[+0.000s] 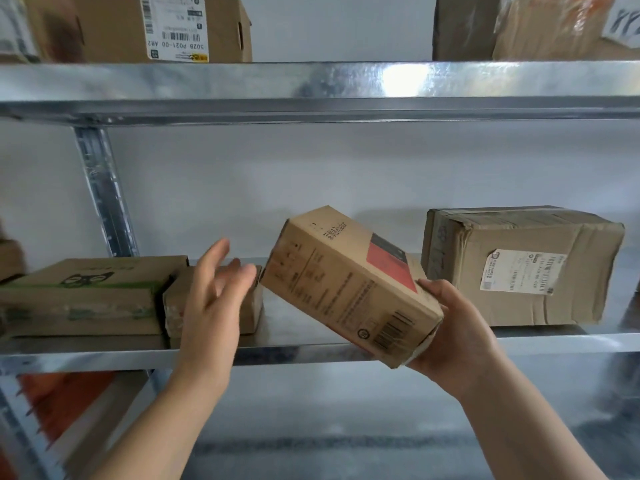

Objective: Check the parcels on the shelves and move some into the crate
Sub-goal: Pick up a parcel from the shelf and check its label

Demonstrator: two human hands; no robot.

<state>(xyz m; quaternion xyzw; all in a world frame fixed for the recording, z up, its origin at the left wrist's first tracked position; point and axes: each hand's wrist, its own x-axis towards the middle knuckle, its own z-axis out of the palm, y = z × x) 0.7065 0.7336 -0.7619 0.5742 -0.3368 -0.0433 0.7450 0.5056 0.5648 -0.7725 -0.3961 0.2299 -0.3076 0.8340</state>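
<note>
Step in hand: checking. You hold printed carton (349,285) tilted above middle shelf (298,349), barcode face toward you. Your right hand (453,327) grips carton's lower end at its 4 o'clock. Left hand (214,289) spread, holding nothing, just beside carton's 9 o'clock end; contact unclear. Next, likely: read label, choose crate or shelf. Crate out of view.

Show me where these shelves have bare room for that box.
Middle shelf: bare metal between the small box and the taped box, behind the held box. Upper shelf: gap between the labelled box and the dark box. Crowded at left.
</note>
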